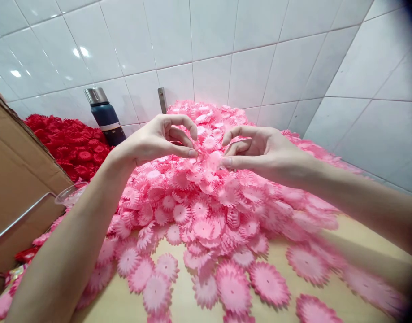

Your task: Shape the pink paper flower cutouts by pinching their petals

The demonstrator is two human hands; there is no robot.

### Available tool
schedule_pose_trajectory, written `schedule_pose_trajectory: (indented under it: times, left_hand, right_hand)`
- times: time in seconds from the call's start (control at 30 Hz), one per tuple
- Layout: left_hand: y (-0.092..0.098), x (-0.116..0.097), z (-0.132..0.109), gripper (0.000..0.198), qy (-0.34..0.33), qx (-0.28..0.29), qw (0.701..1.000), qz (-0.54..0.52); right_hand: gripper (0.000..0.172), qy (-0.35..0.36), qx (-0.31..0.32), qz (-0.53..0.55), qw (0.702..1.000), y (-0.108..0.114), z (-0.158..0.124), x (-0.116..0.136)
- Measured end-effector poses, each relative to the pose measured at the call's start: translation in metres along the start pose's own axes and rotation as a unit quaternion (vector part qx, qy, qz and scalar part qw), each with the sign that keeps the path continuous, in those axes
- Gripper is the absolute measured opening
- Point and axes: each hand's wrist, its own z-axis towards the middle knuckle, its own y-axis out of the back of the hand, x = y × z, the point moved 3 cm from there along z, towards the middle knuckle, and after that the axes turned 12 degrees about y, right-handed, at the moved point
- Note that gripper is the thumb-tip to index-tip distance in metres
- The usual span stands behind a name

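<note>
Left hand (158,140) is pinching a pink flower piece (212,161) between thumb and fingers; right hand (263,150) is gripping its opposite edge. Piece is sitting between both hands, over the pink heap (192,204) spreading across the counter (180,287).

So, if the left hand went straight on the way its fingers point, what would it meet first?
The left hand would probably meet the blurred pink petal piece between the hands, then the right hand, though depth is hard to judge here.
</note>
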Motion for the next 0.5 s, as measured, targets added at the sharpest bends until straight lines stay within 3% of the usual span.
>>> schedule_pose_trajectory:
  times: [0.17, 0.3, 0.5]
  left_hand:
    - [0.008, 0.003, -0.001, 0.024, 0.019, -0.034, 0.999, 0.013]
    - [0.001, -0.001, -0.002, 0.021, 0.005, 0.005, 0.999, 0.051]
    - [-0.012, -0.008, -0.002, 0.02, -0.014, 0.052, 0.996, 0.077]
  right_hand:
    - [0.022, -0.011, 0.009, -0.006, 1.0, 0.006, 0.003, -0.001]
    - [0.024, -0.026, -0.01, -0.086, 0.996, 0.006, 0.002, -0.001]
    - [0.029, 0.005, 0.004, -0.04, 0.999, -0.005, 0.0, 0.004]
